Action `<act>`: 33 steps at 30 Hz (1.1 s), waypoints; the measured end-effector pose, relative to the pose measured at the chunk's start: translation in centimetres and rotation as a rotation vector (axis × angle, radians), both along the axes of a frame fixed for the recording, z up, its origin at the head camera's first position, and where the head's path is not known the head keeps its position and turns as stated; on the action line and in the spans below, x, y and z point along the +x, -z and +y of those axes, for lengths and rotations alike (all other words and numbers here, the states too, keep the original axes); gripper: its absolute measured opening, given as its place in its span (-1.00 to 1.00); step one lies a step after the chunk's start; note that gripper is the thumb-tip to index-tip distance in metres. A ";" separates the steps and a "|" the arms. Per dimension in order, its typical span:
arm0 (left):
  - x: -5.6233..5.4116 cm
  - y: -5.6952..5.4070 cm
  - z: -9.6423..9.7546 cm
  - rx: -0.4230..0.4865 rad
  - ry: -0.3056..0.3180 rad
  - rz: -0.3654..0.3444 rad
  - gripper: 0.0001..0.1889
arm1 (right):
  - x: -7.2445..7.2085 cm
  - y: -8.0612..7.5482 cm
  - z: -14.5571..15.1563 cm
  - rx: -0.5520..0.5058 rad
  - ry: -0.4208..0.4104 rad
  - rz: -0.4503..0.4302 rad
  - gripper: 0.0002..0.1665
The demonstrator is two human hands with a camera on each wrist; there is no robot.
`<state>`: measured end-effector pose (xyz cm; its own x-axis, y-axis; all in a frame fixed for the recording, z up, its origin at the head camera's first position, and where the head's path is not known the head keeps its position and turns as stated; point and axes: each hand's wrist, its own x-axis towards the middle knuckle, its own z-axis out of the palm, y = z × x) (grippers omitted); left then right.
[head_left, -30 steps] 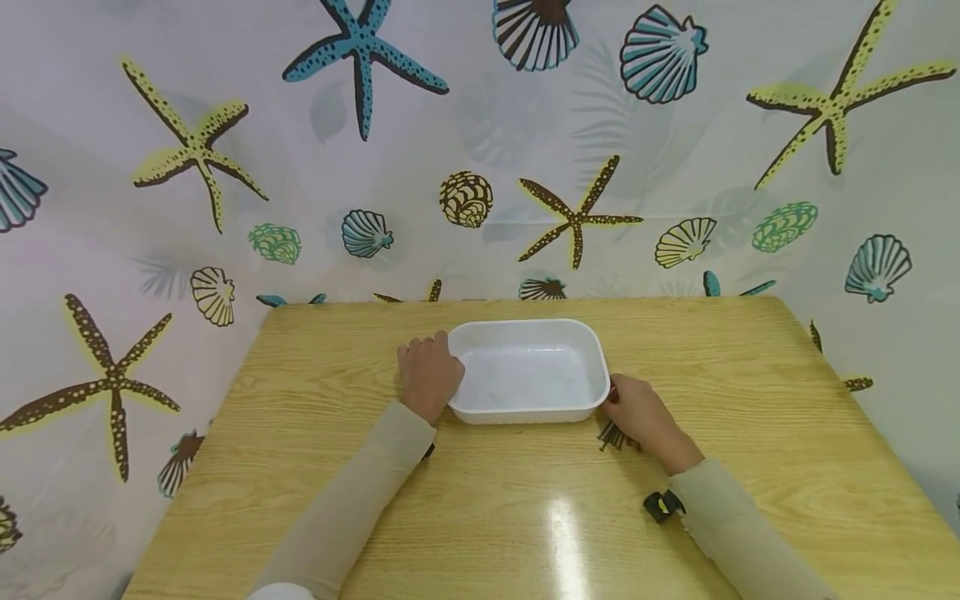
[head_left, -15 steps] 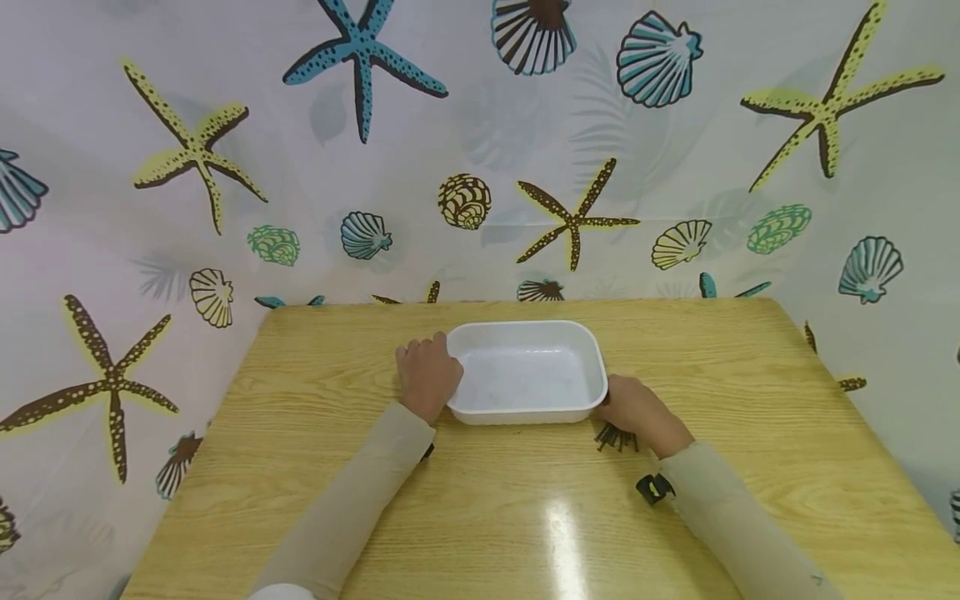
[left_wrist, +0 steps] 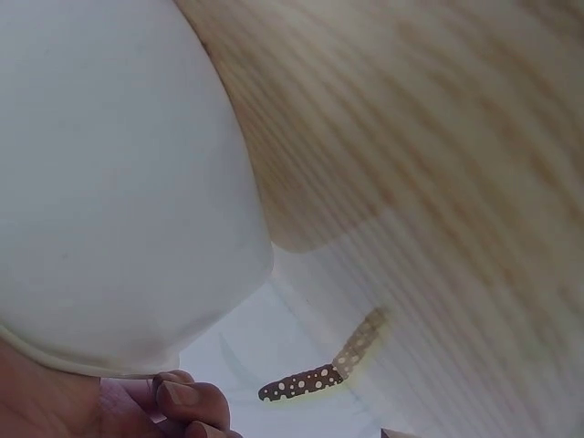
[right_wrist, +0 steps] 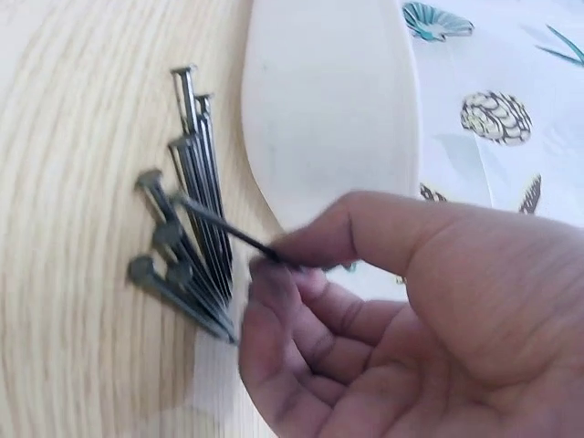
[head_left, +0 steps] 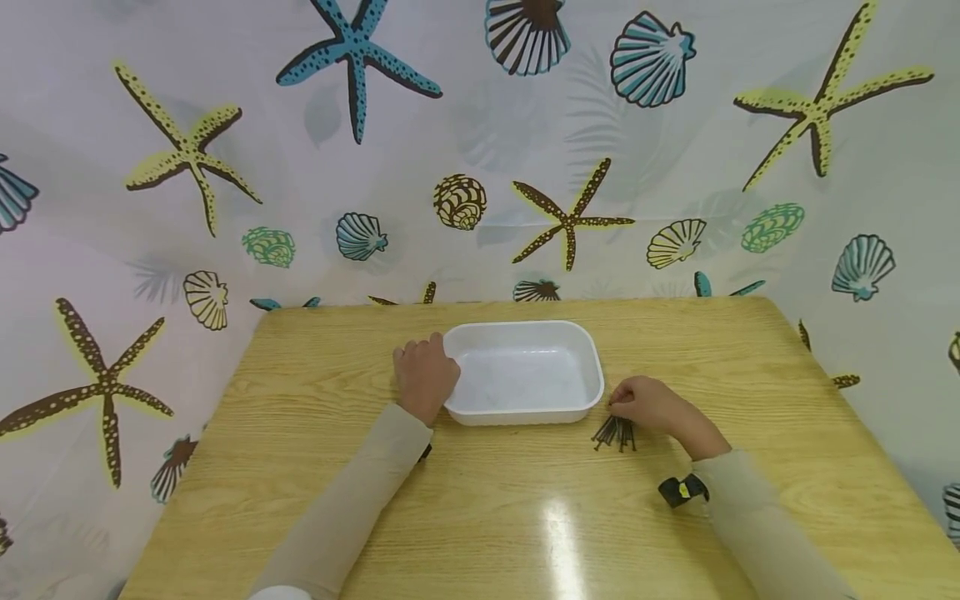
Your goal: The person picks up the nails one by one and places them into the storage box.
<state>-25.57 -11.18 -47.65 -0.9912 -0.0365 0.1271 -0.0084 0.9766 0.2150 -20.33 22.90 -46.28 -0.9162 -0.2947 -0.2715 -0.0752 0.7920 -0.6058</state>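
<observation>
A white rectangular plastic tub (head_left: 525, 416) stands on the table. My left hand (head_left: 426, 377) grips its left rim, with curled fingertips (left_wrist: 193, 401) showing below the rim in the left wrist view. To the right of the tub, several dark metal nails (head_left: 615, 433) lie in a fanned bunch, heads toward me. My right hand (head_left: 647, 404) is just over their far ends. In the right wrist view, thumb and forefinger pinch one nail (right_wrist: 228, 228) near its end, its head above the bunch. The nail's other end is hidden by the fingers.
The wood-grain table (head_left: 480, 517) runs back to a pale cloth (head_left: 420, 150) printed with starfish and shells. This cloth also hangs along both sides. A black strap mount (head_left: 682, 490) sits at the right wrist.
My right hand has drawn back from the tub's right wall, a little to the right, exposing more of the nails. The left hand keeps its grip on the tub.
</observation>
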 end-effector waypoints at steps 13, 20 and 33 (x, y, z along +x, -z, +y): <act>0.1 0.0 0.1 0.022 0.007 0.041 -0.75 | 1.6 0.2 5.3 -0.374 0.026 -0.280 -0.69; 0.1 0.0 0.0 0.024 0.006 0.050 -0.72 | 2.3 0.7 5.4 -0.239 -0.004 -0.088 -0.81; 0.1 0.2 0.0 0.017 0.005 0.037 -0.74 | 3.5 0.7 4.3 -0.062 -0.105 0.057 -0.91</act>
<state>-25.52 -11.15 -47.83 -0.9860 -0.0339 0.1631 0.0049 0.9727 0.2319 -16.85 27.17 -46.98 -0.8927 -0.4046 -0.1985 -0.1914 0.7391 -0.6458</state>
